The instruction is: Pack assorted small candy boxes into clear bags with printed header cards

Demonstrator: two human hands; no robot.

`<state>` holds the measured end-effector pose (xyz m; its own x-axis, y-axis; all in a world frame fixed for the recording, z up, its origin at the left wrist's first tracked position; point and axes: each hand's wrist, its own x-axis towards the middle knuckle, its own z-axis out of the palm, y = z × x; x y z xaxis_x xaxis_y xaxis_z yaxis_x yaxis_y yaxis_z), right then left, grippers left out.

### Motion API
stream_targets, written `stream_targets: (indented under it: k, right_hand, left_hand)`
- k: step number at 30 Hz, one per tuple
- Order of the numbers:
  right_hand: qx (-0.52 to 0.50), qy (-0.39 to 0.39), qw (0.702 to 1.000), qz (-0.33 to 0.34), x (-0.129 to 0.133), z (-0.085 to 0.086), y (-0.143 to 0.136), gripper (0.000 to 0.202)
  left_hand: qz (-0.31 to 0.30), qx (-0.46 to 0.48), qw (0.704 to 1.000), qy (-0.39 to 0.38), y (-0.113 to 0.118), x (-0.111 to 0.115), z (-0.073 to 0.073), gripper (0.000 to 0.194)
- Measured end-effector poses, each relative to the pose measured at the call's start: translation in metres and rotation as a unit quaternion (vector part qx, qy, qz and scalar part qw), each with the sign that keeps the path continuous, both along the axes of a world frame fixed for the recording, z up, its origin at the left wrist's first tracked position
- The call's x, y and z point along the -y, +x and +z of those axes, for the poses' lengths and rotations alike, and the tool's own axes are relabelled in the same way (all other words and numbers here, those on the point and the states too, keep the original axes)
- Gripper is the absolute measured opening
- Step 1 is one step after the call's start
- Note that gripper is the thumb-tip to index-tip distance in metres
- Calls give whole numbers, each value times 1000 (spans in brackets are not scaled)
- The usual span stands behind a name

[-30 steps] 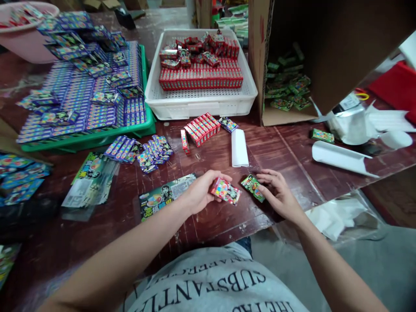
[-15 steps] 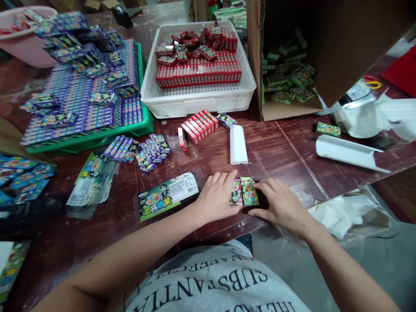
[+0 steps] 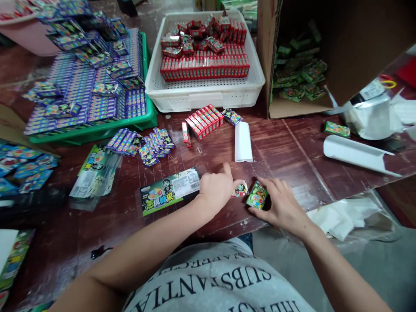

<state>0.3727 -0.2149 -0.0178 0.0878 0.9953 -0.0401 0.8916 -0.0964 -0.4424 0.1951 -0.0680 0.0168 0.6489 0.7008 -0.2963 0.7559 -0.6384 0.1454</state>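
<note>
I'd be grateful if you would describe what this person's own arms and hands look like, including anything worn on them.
The left hand and right hand are ungloved. The left forearm and right forearm show no sleeve, watch or bracelet. The torso wears a grey shirt with large dark capital letters.

Showing red-brown on the counter [image 3: 292, 151], green on the tray [image 3: 151, 118], white on the basket [image 3: 175, 103], pink on the bucket [image 3: 29, 35]; displaying black letters over grey on the shirt [image 3: 217, 277]; bearing multicoloured print on the green pack [image 3: 257, 196].
</note>
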Motion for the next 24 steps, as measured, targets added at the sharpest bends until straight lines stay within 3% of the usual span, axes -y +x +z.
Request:
stream_targets:
  k: [5,10,14,17,19,20,24]
  right_hand:
    - [-13,32,999,-9,1,-2,-9,92]
    - [-18,30,999,37,-14,-4,-10,103]
    - [-33,51,994,93,-24,-9,-14,122]
    - [-71,67,988,119,-30,-14,-21,104]
    - [-113,79,982,130,-35,-15,-25,89]
    - [-142,76,976,143,-38,-13,-27,85]
    - [-230,42,939,251,-63,-7,-36,85]
  left_hand:
    - [-19,-41,998,-45,0,0,-4,62]
    - [-25,-44,996,-78,-21,14,5,69]
    - [-44,55,994,-81,-56,4,34,65]
    - [-105,119,987,-39,-99,-27,43,90]
    - [-115,87,990,-14,-129,-49,37,111]
    - [-114,68,991,-20,-143,-58,30,113]
    - [-134,88,982,-103,-173,-68,4,97]
